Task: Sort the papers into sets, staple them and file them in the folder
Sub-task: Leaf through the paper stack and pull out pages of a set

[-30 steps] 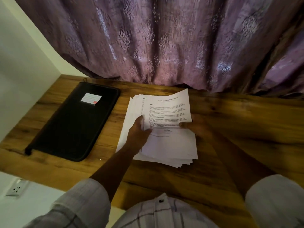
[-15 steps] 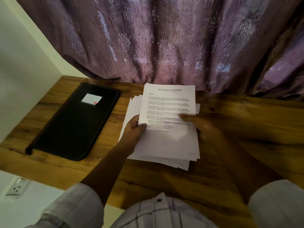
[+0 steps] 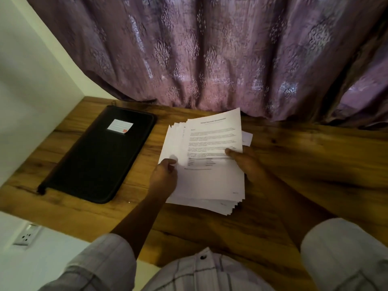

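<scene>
The papers [image 3: 207, 181] lie as a loose, fanned stack near the middle of the wooden table [image 3: 304, 164], their near-right corners stepped like stairs. The left hand [image 3: 164, 177] pinches the stack at its left edge, thumb on top and fingers curled beneath. The right hand [image 3: 249, 164] holds the top sheet [image 3: 214, 135] at its right edge, thumb pressed onto the printed text; its other fingers are hidden under the paper. That sheet's far end is raised and tilted off the pile.

The black folder [image 3: 98, 156] lies closed and flat to the left, just beside the stack but apart from it, with a white label [image 3: 120, 126] near its far end. A purple curtain [image 3: 210, 49] hangs along the far edge of the table.

The sheets look thin, light and limp, so a single page will likely droop if held by one corner, and smooth faces may let neighbours slide along with it. A grip at mid-edge, with the other hand pinning the pile, seems the safest way to peel off one page. Sorting appears to be at an early stage.
</scene>
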